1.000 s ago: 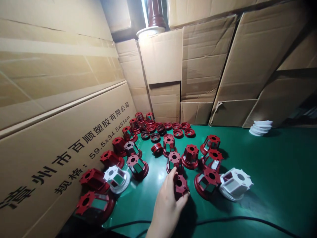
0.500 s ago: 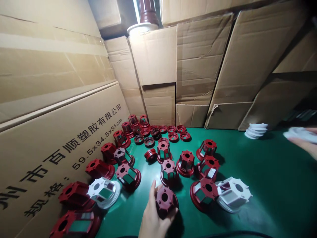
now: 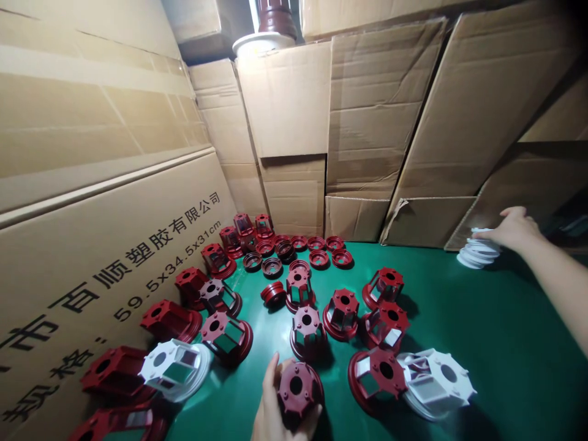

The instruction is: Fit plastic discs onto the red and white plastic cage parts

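My left hand point(image 3: 271, 404) is wrapped around a dark red six-sided lantern housing point(image 3: 297, 389), its top with a round hole and small pegs facing me. At the far right, my right hand point(image 3: 517, 229) is over a leaning stack of white rings point(image 3: 478, 252), thumb at the top and fingers apart. Just beyond the held piece stands another red housing point(image 3: 307, 327) with clear panes. To its right are more red housings point(image 3: 379, 376) and a white housing point(image 3: 438, 383). Another white housing point(image 3: 172, 367) sits on the left.
Several red round bases point(image 3: 319, 258) lie at the back of the green table point(image 3: 441, 294). Red housings point(image 3: 172, 318) line the printed cardboard box point(image 3: 92, 263) on the left. Stacked cartons point(image 3: 386, 110) wall off the back. A red part on a white base point(image 3: 261, 44) stands up top.
My right hand has moved left from the edge to the white stack, which looks taller; the white piece it held is no longer seen in it. My left hand keeps its hold.
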Available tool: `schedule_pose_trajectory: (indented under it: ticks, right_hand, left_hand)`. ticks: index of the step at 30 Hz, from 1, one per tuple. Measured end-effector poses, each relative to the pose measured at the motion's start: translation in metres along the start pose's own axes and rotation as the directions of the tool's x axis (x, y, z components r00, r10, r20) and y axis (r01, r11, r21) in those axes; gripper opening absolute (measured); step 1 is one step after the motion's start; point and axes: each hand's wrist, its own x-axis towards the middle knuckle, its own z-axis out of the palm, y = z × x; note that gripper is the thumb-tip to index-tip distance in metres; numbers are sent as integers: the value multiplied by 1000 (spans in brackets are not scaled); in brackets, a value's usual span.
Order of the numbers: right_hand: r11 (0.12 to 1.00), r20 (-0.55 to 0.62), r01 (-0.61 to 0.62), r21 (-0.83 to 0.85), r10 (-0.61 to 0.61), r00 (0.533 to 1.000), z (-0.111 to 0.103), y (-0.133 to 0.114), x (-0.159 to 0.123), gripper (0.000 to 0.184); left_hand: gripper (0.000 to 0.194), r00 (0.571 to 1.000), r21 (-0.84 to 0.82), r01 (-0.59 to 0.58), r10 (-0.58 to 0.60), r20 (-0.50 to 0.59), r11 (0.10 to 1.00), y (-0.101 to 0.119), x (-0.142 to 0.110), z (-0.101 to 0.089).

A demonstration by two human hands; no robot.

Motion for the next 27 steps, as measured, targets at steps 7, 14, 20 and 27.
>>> schedule_pose_trajectory:
  ticks: [7,14,20,27]
  right_hand:
    - [994,12,-67,84,66,998,-11,-15,-29,93]
    - [662,-76,263,702,-297,952,-21,-20,-150,98]
    - [602,-53,689,403,-737,674,-68,-20,-294,63]
    - [464,22,884,63,-886,463,-64,-52,-329,87]
  left_hand:
    - [54,999,2,-42,42,35,999,2,3,-3]
    - [57,991,5,-4,3,135,1000,3,1,-7]
    - [59,986,5,19,-19,169,1000,1,5,-8]
    - [60,980,21,-43,38,193,999,-5,8,-7]
